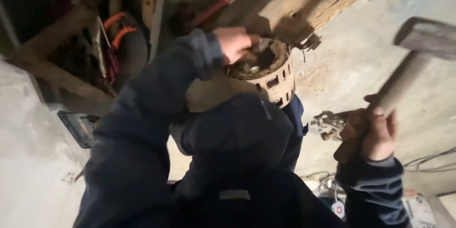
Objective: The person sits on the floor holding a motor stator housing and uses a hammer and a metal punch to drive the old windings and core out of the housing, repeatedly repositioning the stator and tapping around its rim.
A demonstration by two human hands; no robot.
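Note:
My left hand grips a small metal tool, pressed into the top of a rusty slotted round motor housing. The housing rests against my knee and beside a wooden beam. My right hand is raised to the right, closed around the wooden handle of a hammer whose metal head is up at the upper right. Dark blue sleeves cover both arms.
A cluster of rusty metal parts lies on the concrete floor beside my right hand. Tools with orange and red handles sit in a dark recess at upper left. Cables and a small white device lie at lower right.

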